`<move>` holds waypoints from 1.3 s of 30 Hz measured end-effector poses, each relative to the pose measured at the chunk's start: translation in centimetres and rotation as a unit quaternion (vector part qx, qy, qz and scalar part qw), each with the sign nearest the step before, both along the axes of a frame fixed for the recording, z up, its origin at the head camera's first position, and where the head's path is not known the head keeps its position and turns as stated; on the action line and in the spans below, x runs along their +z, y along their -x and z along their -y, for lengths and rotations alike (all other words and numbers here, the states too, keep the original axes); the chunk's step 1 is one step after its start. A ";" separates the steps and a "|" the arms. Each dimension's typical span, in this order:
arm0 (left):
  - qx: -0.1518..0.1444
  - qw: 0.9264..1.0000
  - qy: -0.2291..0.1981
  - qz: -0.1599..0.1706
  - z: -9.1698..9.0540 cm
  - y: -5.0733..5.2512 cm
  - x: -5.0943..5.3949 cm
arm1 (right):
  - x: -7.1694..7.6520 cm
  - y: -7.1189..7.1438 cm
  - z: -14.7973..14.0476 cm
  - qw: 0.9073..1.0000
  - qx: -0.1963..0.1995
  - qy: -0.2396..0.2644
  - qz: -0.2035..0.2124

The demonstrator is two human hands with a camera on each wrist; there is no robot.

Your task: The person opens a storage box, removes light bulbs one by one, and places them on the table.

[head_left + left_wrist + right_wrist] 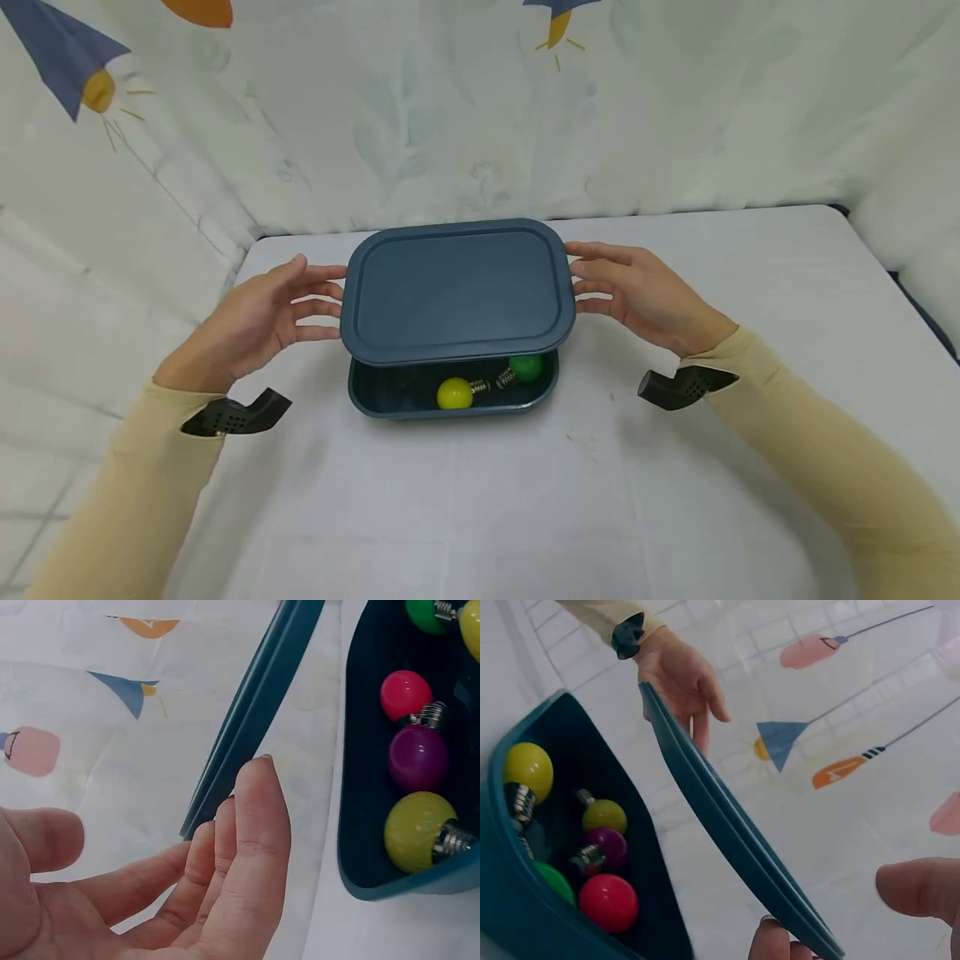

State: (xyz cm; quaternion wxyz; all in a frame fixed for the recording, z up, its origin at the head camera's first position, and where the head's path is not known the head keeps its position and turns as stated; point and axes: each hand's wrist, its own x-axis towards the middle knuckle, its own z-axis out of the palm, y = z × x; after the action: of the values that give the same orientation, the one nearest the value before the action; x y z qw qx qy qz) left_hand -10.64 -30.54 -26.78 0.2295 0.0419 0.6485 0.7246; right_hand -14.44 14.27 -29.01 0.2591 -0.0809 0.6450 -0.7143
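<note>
A dark blue-green rectangular lid (457, 292) with rounded corners is held up between both hands, tilted above a matching deep box (390, 408). My left hand (255, 321) touches its left end with extended fingers; the thumb stands apart from it in the left wrist view. At the right end, fingertips of my right hand (645, 292) bear on the lid edge, thumb also apart in the right wrist view. Inside the box lie several colored light bulbs: yellow (454, 393), green (527, 367), red (405, 695) and purple (418, 759). The lid hides part of the box in the head view.
A white cloth covers the table (480, 508). Behind it hangs a pale patterned curtain (450, 117), with another light sheet along the left side. Each wrist wears a black device (236, 415) over a beige sleeve (810, 442).
</note>
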 end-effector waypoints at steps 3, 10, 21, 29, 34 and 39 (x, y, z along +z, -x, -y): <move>0.002 1.000 0.002 -0.002 -0.4 0.6 0.7 | 0.8 0.3 -0.1 1.000 -0.014 -0.001 -0.004; 0.044 0.997 0.067 -0.009 -1.7 2.4 2.2 | 2.1 1.4 -0.4 0.999 -0.030 0.003 -0.014; 0.029 0.983 0.179 -0.038 -2.5 4.8 3.4 | 3.0 3.7 -0.4 0.999 -0.032 -0.019 -0.024; 0.047 0.973 0.222 -0.034 -3.2 6.0 2.2 | 2.1 5.8 0.0 0.998 -0.042 -0.041 -0.012; 0.058 0.964 0.255 -0.037 -3.7 6.8 1.6 | 1.5 6.7 0.1 0.997 -0.043 -0.057 -0.009; 0.061 0.960 0.271 -0.035 -3.8 7.7 1.3 | 1.1 7.5 0.2 0.997 -0.043 -0.067 -0.005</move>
State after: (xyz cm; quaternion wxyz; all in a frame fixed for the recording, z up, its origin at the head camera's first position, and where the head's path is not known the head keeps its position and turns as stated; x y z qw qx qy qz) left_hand -18.35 -26.73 -25.44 0.1652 -0.0363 0.8296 0.5321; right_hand -21.90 14.08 -27.95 0.2297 -0.0388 0.6956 -0.6796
